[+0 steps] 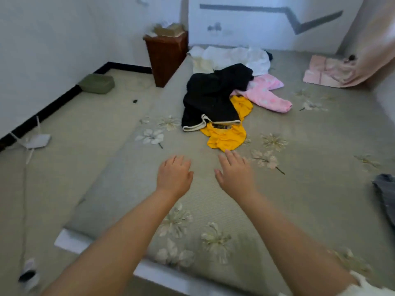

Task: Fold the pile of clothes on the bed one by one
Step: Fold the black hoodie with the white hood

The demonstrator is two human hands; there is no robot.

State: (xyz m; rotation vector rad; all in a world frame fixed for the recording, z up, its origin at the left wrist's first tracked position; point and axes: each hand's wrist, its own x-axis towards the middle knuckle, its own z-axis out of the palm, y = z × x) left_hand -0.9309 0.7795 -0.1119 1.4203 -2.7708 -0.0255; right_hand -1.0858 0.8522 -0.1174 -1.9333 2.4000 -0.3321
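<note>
A loose pile of clothes lies in the middle of the bed point(299, 199): a yellow garment point(226, 137) nearest me, a black one with white trim point(211, 97) on top of it, a pink flowered piece point(267, 95) to the right and white clothes point(235, 57) behind. My left hand point(174, 175) and my right hand point(234, 173) stretch out side by side over the mat, fingers relaxed and holding nothing. The right fingertips are just short of the yellow garment's near edge.
A brown bin point(166, 54) stands at the bed's far left corner. Pink folded cloth point(327, 70) and a curtain point(376, 39) are at the far right. A grey denim piece point(384, 193) lies at the right edge. On the floor to the left are a green cushion point(97, 83) and a white router point(36, 141).
</note>
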